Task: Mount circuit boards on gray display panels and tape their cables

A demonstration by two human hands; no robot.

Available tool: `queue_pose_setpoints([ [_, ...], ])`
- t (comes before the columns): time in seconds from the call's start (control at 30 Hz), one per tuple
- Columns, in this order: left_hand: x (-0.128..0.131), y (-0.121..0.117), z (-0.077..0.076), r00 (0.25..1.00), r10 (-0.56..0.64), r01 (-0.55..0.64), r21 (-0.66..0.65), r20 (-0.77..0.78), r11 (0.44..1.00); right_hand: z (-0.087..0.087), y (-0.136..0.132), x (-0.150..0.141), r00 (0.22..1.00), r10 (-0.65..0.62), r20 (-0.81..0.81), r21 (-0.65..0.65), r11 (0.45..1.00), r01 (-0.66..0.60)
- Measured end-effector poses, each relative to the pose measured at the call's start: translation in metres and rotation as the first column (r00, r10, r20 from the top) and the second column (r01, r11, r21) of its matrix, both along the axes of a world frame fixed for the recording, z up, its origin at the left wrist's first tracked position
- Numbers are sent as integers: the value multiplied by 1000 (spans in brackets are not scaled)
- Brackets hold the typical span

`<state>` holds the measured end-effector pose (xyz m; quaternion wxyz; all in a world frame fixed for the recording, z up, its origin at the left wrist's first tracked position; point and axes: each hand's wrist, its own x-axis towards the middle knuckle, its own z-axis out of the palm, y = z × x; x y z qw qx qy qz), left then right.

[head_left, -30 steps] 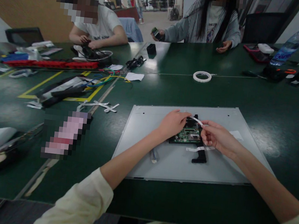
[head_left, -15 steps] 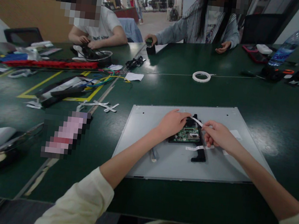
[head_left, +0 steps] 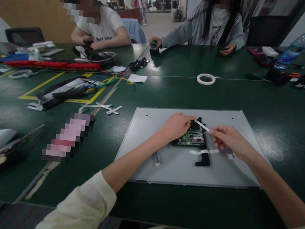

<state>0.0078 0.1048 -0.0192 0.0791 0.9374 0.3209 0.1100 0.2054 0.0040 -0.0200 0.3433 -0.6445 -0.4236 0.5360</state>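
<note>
A strip of white tape (head_left: 203, 126) stretches between my two hands, over the upper part of a black bracket (head_left: 204, 158). My right hand (head_left: 228, 138) pinches the strip's right end. At the other end, the closed fingers of my left hand (head_left: 177, 126) are on the tape; whether they pinch it or press it down is hard to see. Below the strip, a green circuit board (head_left: 191, 138) lies on a grey metal panel (head_left: 162, 170), partly covered by my left hand. Another piece of white tape (head_left: 211, 151) crosses the bracket's lower arm.
A tape roll (head_left: 206, 79) lies beyond the panel. To the left are tape scraps (head_left: 109, 108), a blurred-out pink phone-like object (head_left: 69, 136) and a black-and-silver device (head_left: 64, 91). A water bottle (head_left: 294, 50) stands far right. Two people sit opposite.
My right hand has shifted slightly right with its end of the tape, so more of the strip shows. My left hand stays in place.
</note>
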Motion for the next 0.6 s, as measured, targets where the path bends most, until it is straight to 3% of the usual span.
queue_pose_setpoints([
  [0.2,0,-2,2,1000,15,-15,3,12,1000,0,0,-6,995,34,95,-9,999,-33],
  [0.3,0,-3,3,1000,12,-12,2,20,1000,3,-2,-12,943,93,321,55,992,-116],
  [0.37,0,-3,3,1000,18,-18,0,20,1000,6,-5,-18,807,106,581,108,973,-205],
  [0.43,0,-3,3,1000,23,-23,-4,17,1000,8,-7,-24,569,81,818,108,951,-291],
  [0.5,0,-3,2,1000,19,-19,-4,15,1000,9,-8,-30,383,59,922,74,943,-323],
  [0.6,0,-2,0,1000,12,-12,6,15,1000,9,-9,-35,255,56,965,37,936,-349],
])
